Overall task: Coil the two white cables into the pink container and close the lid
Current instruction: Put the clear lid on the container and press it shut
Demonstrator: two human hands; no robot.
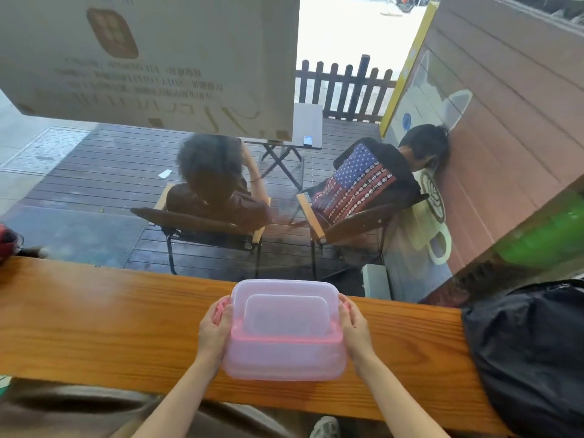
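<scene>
Squarely between the two hands sits the pink container point(284, 358), on the near half of the wooden counter point(110, 324), its long axis running from 9 o'clock to 3 o'clock. The translucent lid point(286, 303) lies on top, apparently seated, though whether it has snapped down all round I cannot tell. The left hand point(216, 327) clasps the short end at 9 o'clock, fingers curled over the pink latch point(220, 308) there; the right hand point(354, 327) clasps the opposite end at 3 o'clock — each equally near, so any closing press would fall evenly from both sides. My guess is that the latches are the step in hand.

Neither white cable is plainly visible: the walls are cloudy, and the contents cannot be made out. The right-side latch is mostly hidden under the fingers. A dark bag point(531, 352) lies at 3 o'clock, well apart — cut off by the frame edge.
</scene>
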